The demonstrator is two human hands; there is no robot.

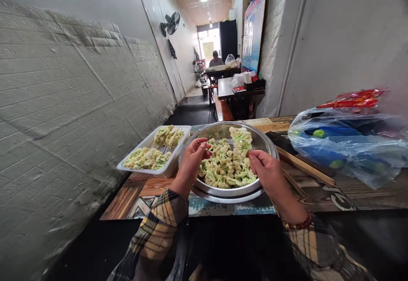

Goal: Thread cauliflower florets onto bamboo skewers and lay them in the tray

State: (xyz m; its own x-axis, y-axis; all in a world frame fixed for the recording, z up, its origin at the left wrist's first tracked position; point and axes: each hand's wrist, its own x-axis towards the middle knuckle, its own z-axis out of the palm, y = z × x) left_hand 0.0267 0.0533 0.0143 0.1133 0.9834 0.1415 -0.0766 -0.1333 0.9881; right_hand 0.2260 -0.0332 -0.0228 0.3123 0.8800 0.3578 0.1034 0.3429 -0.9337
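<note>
Metal bowl holds cauliflower florets (white tray: skewered ones).

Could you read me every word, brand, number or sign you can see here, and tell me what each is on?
No text reads with certainty.
Tabletop: a pale printed mark toward the right, perhaps "5"; a pale angular mark toward the left, possibly part of a letter.
Wall poster: too small and blurred.
Red packaging by the plastic bag: too blurred.
</note>
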